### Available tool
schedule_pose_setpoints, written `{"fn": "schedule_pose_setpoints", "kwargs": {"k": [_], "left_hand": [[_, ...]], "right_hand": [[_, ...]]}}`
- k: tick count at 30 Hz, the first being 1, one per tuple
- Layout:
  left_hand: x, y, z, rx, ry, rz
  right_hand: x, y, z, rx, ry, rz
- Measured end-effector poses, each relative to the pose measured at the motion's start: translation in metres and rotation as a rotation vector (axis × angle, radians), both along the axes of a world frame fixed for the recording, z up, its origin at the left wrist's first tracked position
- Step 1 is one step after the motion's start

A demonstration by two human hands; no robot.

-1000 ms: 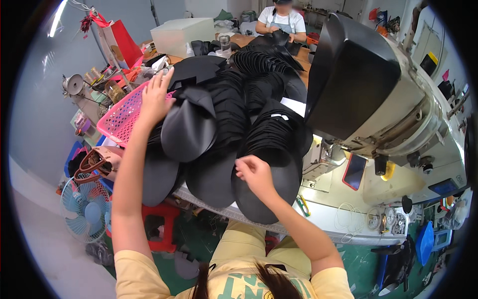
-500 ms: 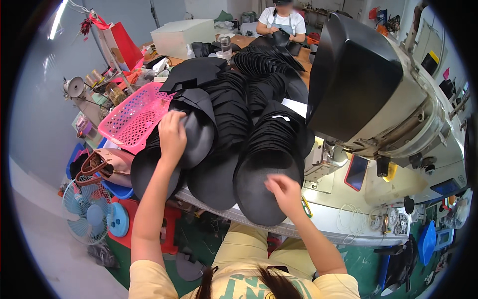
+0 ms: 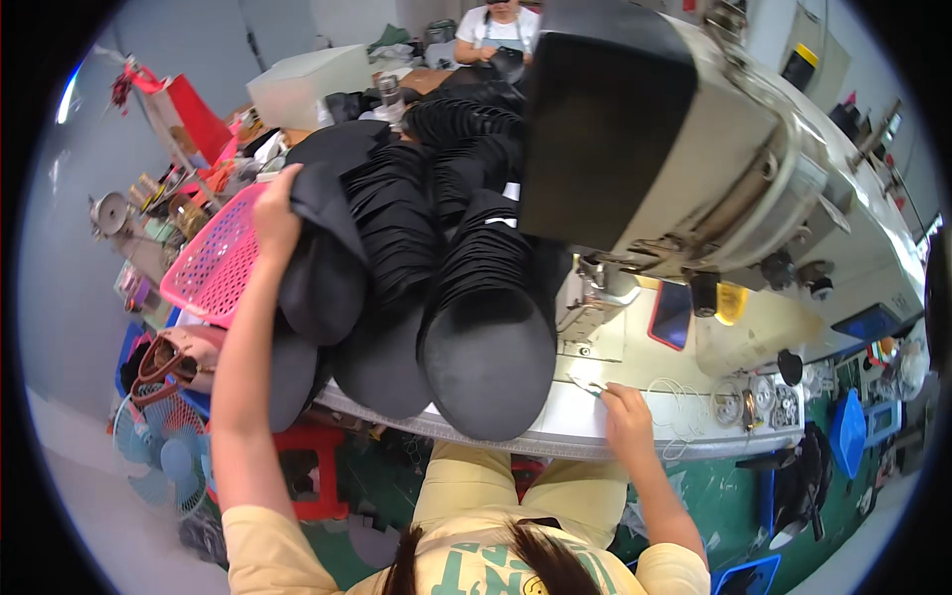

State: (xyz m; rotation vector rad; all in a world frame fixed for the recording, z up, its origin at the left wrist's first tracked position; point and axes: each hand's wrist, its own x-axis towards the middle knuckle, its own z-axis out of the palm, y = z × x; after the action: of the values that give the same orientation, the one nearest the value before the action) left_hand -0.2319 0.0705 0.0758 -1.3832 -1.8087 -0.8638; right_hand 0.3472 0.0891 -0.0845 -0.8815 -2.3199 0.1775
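My left hand (image 3: 278,216) is closed on the upper edge of a black cap-like piece (image 3: 325,268), which hangs curved below the fingers at the left of the piles. Beside it, overlapping black rounded panels (image 3: 389,352) run away from me in rows. The nearest row ends in a large smooth round panel (image 3: 488,362) at the table's front edge. My right hand (image 3: 627,421) is at the front of the table, right of that panel. Its fingertips pinch a small pair of thread snips (image 3: 589,385), blades toward the sewing machine; the handle is mostly hidden.
A large sewing machine (image 3: 620,129) overhangs the right side. A phone (image 3: 671,315) and loose white cord (image 3: 666,397) lie on its bed. At left are a pink basket (image 3: 213,263), a handbag (image 3: 188,357) and a fan (image 3: 169,446). Another person (image 3: 496,40) handles black pieces across the table.
My left hand has closed on the black piece's edge and lifted it slightly. My right hand has left the front round panel and moved right to the snips. The view has shifted right.
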Motion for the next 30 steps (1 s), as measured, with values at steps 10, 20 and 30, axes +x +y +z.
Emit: {"fn": "schedule_pose_setpoints", "kwargs": {"k": [10,20,30], "left_hand": [[0.177,-0.129,0.112,0.453,0.041,-0.394],[0.393,-0.032,0.041,0.250,0.378,-0.926],[0.461,0.064,-0.087,-0.275,-0.118,-0.888]], "right_hand": [[0.075,0.024,-0.006,0.090,0.049,-0.303],[0.113,0.028,0.004,0.116,0.127,-0.592],[0.101,-0.003,0.037,0.086,0.391,-0.502]]}}
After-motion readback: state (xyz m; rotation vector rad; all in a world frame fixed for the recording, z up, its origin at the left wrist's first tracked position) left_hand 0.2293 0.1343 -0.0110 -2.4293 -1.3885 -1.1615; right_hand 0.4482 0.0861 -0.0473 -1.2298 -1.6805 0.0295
